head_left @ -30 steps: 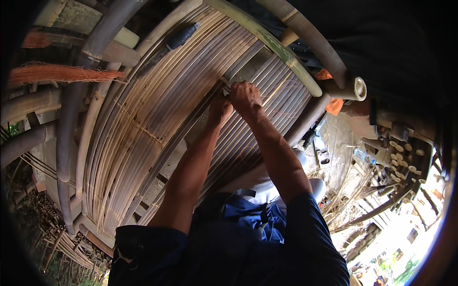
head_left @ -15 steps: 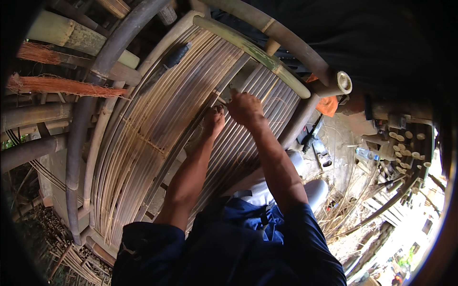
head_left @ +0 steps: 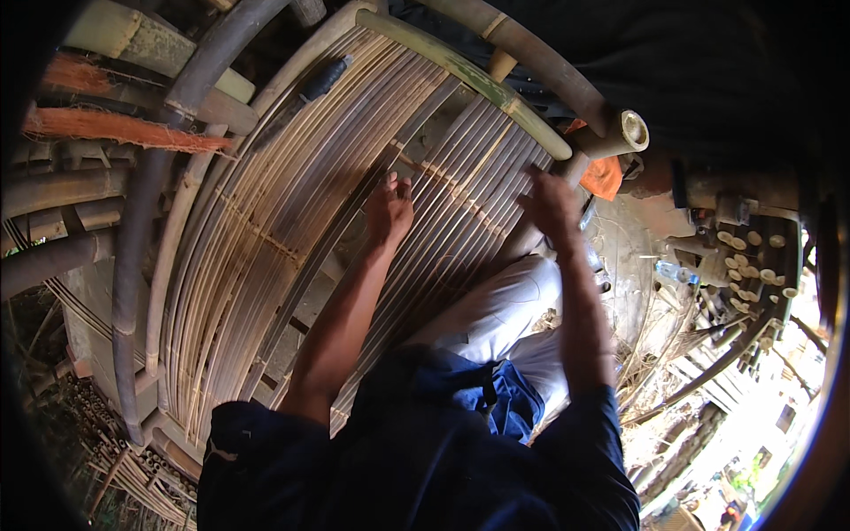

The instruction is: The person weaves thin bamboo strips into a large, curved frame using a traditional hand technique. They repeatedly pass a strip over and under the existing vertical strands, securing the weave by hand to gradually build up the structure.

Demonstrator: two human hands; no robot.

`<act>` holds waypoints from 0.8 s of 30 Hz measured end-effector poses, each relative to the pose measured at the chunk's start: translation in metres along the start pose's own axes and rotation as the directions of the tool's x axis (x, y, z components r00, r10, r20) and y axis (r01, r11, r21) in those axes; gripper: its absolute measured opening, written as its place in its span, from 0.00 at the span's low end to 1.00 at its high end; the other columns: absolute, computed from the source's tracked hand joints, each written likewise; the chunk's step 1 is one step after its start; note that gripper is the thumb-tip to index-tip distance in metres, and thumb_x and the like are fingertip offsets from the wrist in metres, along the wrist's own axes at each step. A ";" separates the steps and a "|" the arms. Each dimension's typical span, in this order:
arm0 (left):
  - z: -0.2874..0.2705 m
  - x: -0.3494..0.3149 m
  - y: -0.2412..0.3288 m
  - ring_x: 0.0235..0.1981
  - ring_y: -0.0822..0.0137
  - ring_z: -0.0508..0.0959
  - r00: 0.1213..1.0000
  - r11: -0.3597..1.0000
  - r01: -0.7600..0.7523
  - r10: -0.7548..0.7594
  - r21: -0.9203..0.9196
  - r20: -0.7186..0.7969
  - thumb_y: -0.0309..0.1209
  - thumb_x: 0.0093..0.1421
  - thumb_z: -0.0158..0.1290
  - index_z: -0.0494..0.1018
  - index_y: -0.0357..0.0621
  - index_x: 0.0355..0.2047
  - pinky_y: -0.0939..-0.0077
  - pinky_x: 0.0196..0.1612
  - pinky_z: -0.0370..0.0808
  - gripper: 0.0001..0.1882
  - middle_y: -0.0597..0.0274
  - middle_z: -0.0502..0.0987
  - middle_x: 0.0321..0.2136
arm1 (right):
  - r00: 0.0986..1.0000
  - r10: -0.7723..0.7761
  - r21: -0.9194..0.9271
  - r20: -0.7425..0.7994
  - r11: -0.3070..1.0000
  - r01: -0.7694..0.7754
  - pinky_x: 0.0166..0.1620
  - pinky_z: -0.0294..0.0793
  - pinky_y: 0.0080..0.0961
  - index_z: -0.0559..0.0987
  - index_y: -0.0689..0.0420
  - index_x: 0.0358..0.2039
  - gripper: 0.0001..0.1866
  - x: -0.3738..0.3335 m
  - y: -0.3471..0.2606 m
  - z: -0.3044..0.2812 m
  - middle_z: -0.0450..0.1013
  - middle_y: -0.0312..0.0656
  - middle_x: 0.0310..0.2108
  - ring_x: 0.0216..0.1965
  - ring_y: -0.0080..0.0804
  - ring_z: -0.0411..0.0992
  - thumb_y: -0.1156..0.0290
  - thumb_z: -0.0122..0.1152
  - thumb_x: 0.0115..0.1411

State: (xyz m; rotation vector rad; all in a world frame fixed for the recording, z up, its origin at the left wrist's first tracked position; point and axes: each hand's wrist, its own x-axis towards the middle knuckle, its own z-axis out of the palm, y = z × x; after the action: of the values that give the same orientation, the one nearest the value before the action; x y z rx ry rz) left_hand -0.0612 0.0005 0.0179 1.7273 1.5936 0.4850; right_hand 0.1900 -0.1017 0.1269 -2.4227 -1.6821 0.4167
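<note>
A bamboo seat of long thin slats [head_left: 274,212] lies in front of me, tied across with light binding [head_left: 460,188]. My left hand [head_left: 390,212] is over the lengthwise gap between the slat groups, its fingers curled in. Whatever those fingers pinch, if anything, is too small to make out. My right hand [head_left: 553,205] is near the right edge of the slats, apart from the left one. Motion smears its fingers, so its hold cannot be told. A tool with a dark handle [head_left: 326,78] rests on the far left slats.
Thick bamboo poles [head_left: 142,230] frame the left side, with orange fibre [head_left: 124,126] hanging there. A green bamboo rail [head_left: 460,78] crosses the far end. On the right are an orange cloth [head_left: 602,179], a plastic bottle [head_left: 677,272] and a stack of cut bamboo ends [head_left: 748,265].
My right hand has moved away from the left one, to the right and slightly nearer. My left hand has stayed around the gap. The binding between them is now uncovered.
</note>
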 end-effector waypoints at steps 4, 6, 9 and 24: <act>0.031 0.011 -0.003 0.47 0.46 0.78 0.999 0.989 0.015 -0.020 0.144 0.031 0.50 0.70 0.38 0.73 0.41 0.51 0.54 0.51 0.75 0.27 0.46 0.78 0.46 | 0.809 0.258 -0.678 0.528 0.702 0.219 0.35 0.78 0.38 0.84 0.54 0.31 0.11 -0.070 0.090 -0.043 0.81 0.45 0.30 0.34 0.38 0.81 0.65 0.55 0.55; 0.038 0.009 0.004 0.47 0.46 0.78 0.991 0.982 0.037 -0.059 0.183 0.122 0.52 0.69 0.36 0.73 0.44 0.51 0.54 0.50 0.75 0.28 0.46 0.78 0.47 | 0.676 0.288 -0.548 0.678 0.811 0.205 0.40 0.78 0.39 0.83 0.56 0.29 0.18 -0.104 0.094 -0.059 0.81 0.47 0.29 0.35 0.41 0.81 0.53 0.62 0.57; 0.032 0.005 0.009 0.44 0.45 0.79 0.989 0.965 0.039 -0.073 0.258 0.125 0.53 0.69 0.35 0.75 0.48 0.48 0.53 0.47 0.76 0.27 0.47 0.79 0.42 | 0.305 -0.206 0.262 0.930 0.953 -0.154 0.42 0.76 0.36 0.81 0.60 0.36 0.21 -0.091 0.061 -0.087 0.81 0.43 0.29 0.36 0.32 0.80 0.54 0.52 0.66; 0.030 -0.007 0.015 0.29 0.49 0.81 0.995 0.941 -0.049 0.076 0.335 -0.066 0.42 0.68 0.41 0.72 0.47 0.33 0.56 0.31 0.77 0.16 0.53 0.80 0.29 | 0.714 -0.308 -0.294 0.629 0.756 0.584 0.38 0.77 0.39 0.82 0.51 0.38 0.10 0.024 -0.027 -0.124 0.78 0.44 0.29 0.33 0.39 0.78 0.71 0.51 0.62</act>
State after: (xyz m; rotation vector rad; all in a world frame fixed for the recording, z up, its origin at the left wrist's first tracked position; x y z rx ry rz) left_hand -0.0311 -0.0136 0.0105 2.0371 1.7591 0.3282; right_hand 0.2136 -0.0664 0.2488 -2.1230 -2.8707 0.7428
